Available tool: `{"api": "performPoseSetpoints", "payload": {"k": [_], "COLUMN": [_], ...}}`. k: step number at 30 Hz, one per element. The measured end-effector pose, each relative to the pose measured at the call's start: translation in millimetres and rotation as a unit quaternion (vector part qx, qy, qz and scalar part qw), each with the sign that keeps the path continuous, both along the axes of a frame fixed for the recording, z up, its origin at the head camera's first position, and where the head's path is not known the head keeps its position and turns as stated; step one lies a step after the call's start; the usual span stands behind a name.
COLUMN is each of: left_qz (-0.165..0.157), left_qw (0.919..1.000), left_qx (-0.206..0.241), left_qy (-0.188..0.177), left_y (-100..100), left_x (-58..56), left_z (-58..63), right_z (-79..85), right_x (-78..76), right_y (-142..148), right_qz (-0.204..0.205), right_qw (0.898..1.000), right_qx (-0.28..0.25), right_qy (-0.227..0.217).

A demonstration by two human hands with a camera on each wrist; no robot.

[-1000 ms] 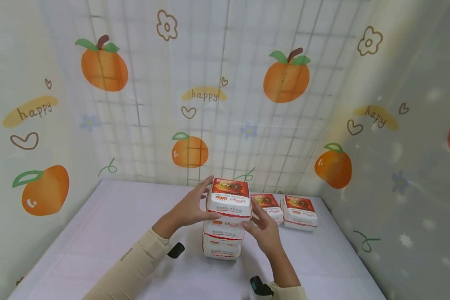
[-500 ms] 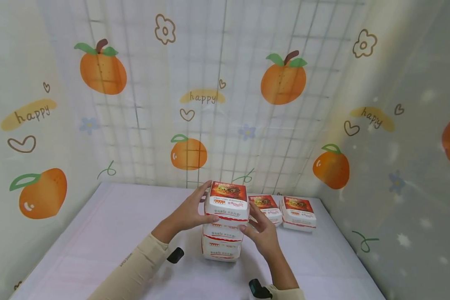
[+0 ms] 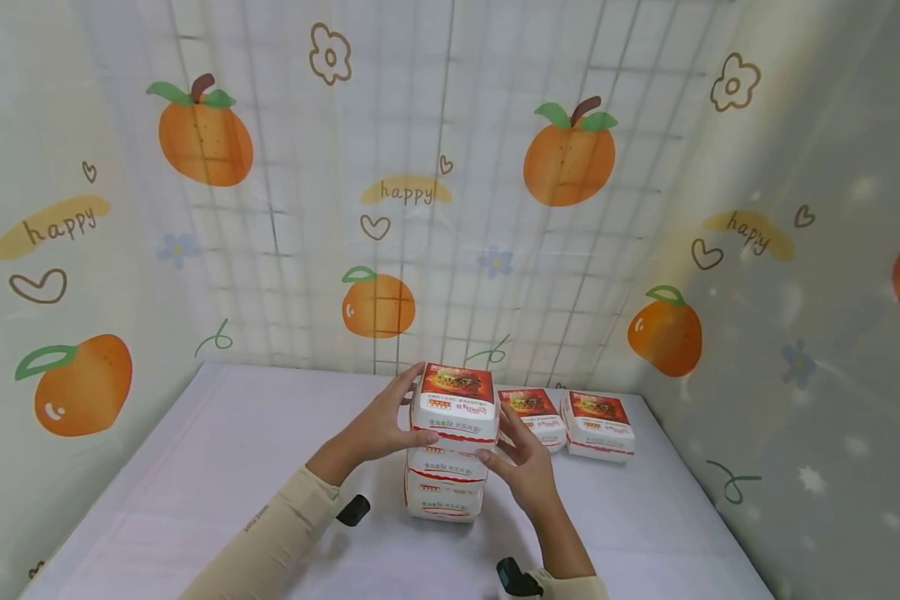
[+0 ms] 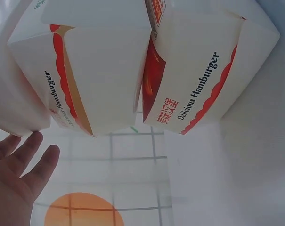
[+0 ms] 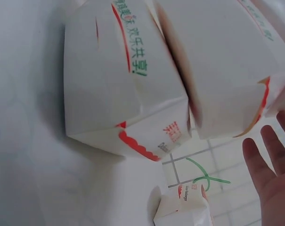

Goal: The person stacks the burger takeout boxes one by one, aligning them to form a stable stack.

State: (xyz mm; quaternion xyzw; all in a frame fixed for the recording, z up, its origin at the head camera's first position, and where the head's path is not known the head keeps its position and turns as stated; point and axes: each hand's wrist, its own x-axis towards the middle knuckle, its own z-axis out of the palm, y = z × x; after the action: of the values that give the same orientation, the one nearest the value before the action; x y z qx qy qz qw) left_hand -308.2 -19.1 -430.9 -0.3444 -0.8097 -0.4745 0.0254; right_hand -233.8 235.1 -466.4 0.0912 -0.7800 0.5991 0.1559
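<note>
Three white-and-red hamburger boxes form a stack on the white table in the head view. Both hands hold the top hamburger box (image 3: 456, 408) at its sides. My left hand (image 3: 378, 429) has its thumb along the front lower edge and its fingers at the far left corner. The right hand (image 3: 527, 468) grips the right side, thumb near the front corner. Below are the middle box (image 3: 446, 464) and the bottom box (image 3: 442, 497). In the left wrist view, left fingers (image 4: 43, 165) reach the edge of the top box. Right fingers (image 5: 255, 162) show beside it in the right wrist view.
Two more hamburger boxes stand behind and right of the stack: a nearer-in box (image 3: 532, 417), partly hidden by the right hand, and an outer box (image 3: 598, 427). A curtain (image 3: 285, 250) printed with oranges surrounds the table (image 3: 270, 417) at the back and sides.
Since one second ago, both hands have lowered the top box slightly, and it covers more of the middle box's front. The last half second shows almost no movement.
</note>
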Motion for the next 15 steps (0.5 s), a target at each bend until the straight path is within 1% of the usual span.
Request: {"api": "performPoseSetpoints", "payload": {"k": [4,7,13,15], "left_qz": [-0.008,-0.011,-0.008,-0.008], "left_qw": [0.9998,0.9994,0.9994,0.9995], "left_qx": [0.008,0.009,0.010,0.008], "left_qy": [0.019,0.031,0.032,0.030], "left_y": [3.9,6.4,4.0,2.4], "left_x": [-3.9,-6.3,-7.1,-6.5], "left_z": [-4.5,-7.9,-11.3,-11.7], "right_z": [0.3,3.7,23.4,26.5], "right_x": [-0.4,0.6,14.6,18.1], "right_y": [3.3,4.9,-3.4,-6.4], "right_qz": [-0.005,-0.005,0.013,0.013], "right_qw": [1.000,1.000,1.000,1.000], "right_qx": [0.005,0.001,-0.001,0.001], "right_qy": [0.000,-0.004,-0.017,-0.015]}}
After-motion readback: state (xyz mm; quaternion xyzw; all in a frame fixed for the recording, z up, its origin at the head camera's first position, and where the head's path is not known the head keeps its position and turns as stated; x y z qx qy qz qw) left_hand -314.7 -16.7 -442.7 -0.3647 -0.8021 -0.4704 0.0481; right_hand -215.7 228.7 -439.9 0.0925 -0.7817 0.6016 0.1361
